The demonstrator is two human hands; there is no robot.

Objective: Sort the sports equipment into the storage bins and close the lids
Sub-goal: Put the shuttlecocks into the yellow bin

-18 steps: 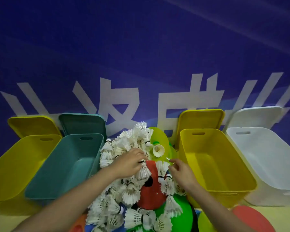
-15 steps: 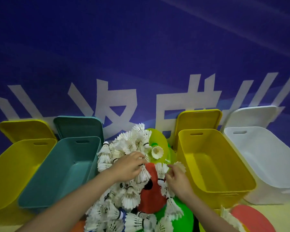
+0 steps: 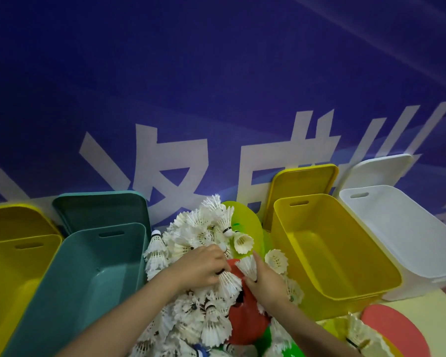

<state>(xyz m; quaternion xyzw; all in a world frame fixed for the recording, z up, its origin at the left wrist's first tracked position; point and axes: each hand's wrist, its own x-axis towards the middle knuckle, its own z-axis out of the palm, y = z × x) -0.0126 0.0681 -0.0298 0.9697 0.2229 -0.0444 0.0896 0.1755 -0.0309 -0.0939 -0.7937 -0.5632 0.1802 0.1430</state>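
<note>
White feathered shuttlecocks (image 3: 198, 235) are piling high in the middle of the row, spilling over flat round red (image 3: 245, 323) and lime-green plastic discs (image 3: 245, 220), and both hands are working in the heap. Left hand (image 3: 201, 269) is curling down over a cluster, fingers closing round a shuttlecock at its black-banded cork end. Right hand (image 3: 265, 282) is pinching the feather skirt of another one just beside it, thumb pointing up.

Four open plastic bins are waiting: a yellow one at far left (image 3: 8, 274), a teal one (image 3: 83, 274) touching the pile, a second yellow bin (image 3: 345, 253) on the right and a white one (image 3: 407, 233) beyond it, every lid propped behind against the blue banner wall (image 3: 216, 86). None is holding anything visible yet.

Best approach, I'd judge: gripping by the corks, not the brittle feathers, lifting straight up so neighbours aren't dragging along, and keeping shuttlecocks to a single bin, discs to another.
</note>
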